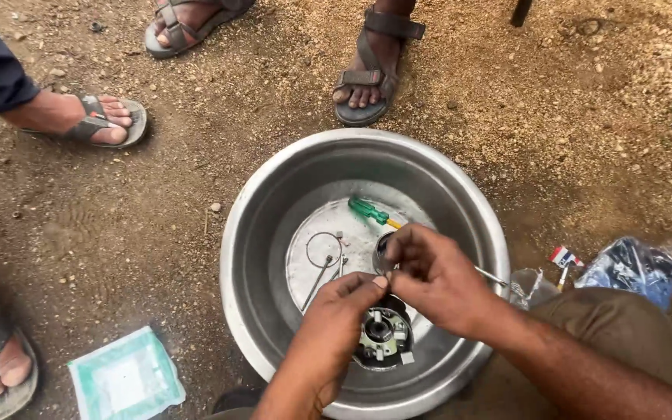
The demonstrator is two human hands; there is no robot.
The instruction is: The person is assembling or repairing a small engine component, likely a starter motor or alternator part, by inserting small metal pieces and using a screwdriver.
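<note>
Both hands are over the big steel basin (pixel 274 194), meeting at the fingertips. The right hand (pixel 437 276) is pinched shut, thumb and forefinger closed on something too small to make out, right where they touch the left thumb. The left hand (pixel 336 323) comes up from below, fingers curled and closed at the same spot, thumb tip pressed against the right fingers. Whether it grips anything itself, I cannot tell.

Just under the hands sits a round black and metal mechanical part (pixel 383 336) on the basin floor, near the front wall, partly covered by the left hand. A second dark ring-shaped piece (pixel 383 247) peeks out behind the right fingers.

Further back in the basin lies a green-handled screwdriver (pixel 370 210), and to the left a thin wire loop (pixel 323 249) with a slim metal rod (pixel 317 282) beside it.

Outside the basin, on the sandy ground: a pale green packet (pixel 126 381) at lower left, a blue plastic bag (pixel 633 268) at right, and sandalled feet (pixel 367 70) of other people standing around.
</note>
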